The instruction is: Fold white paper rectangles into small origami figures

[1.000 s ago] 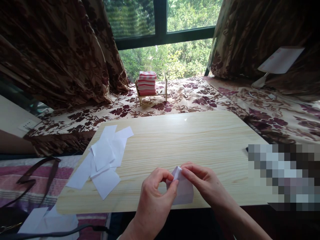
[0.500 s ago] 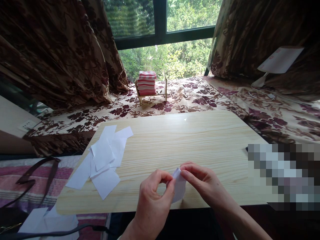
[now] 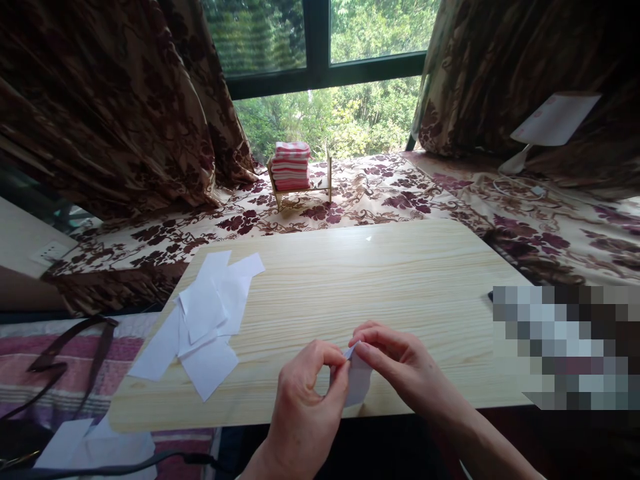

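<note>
Carefully, I am pinching the small white folded paper piece (image 3: 359, 381) between my left hand (image 3: 306, 407) and my right hand (image 3: 400, 363), both grasping its top corner just above the near edge of the pale wooden surface (image 3: 350, 280). I am keeping the fingertips close so the crease stays sharp and aligned.

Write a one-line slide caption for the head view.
Left hand and right hand pinch a small white paper piece above a wooden board, loose paper slips at left.
</note>
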Demonstrator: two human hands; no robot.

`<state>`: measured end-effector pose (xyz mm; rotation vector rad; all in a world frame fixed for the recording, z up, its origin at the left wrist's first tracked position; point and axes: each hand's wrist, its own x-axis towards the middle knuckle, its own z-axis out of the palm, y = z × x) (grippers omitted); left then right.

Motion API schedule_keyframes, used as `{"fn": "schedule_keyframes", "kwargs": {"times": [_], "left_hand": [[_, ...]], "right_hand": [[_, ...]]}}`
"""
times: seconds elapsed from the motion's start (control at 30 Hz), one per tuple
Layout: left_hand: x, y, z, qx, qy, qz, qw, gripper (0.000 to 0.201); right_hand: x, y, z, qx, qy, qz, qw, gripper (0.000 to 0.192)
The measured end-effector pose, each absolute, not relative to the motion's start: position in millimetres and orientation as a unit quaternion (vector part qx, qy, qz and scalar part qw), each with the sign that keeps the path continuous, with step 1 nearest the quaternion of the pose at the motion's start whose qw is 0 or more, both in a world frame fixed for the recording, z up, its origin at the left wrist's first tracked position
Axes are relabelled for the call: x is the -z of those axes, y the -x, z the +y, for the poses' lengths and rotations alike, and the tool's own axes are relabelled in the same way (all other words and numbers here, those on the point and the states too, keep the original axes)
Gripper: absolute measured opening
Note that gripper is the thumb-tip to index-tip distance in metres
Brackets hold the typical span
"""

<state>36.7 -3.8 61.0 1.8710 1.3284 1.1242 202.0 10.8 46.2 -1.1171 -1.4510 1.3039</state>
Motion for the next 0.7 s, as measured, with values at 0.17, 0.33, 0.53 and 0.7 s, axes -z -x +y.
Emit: {"fn": "schedule_keyframes", "kwargs": {"times": [0.17,0.33,0.53,0.7], "left_hand": [[-60.8,-38.0,-3.5,-0.426,-0.701,0.5,0.28,0.013],[-60.1,-36.5,-7.0,-0.411,-0.653,0.542,0.333,0.016],[-64.9,-36.6,-5.2,-0.379,-0.673,0.522,0.362,0.009],[-65.0,-35.5,-5.8,-0.36,-0.675,0.531,0.364,0.015]], "right_hand": [[-44.4,-201.8,10.4,-0.525,0.445,-0.568,0.451,0.022],[-45.4,-203.1,11.1,-0.547,0.449,-0.543,0.453,0.023],[-46.1,-202.3,10.7,-0.555,0.451,-0.53,0.456,0.024],[-47.2,-201.9,9.9,-0.556,0.455,-0.53,0.45,0.025]]}}
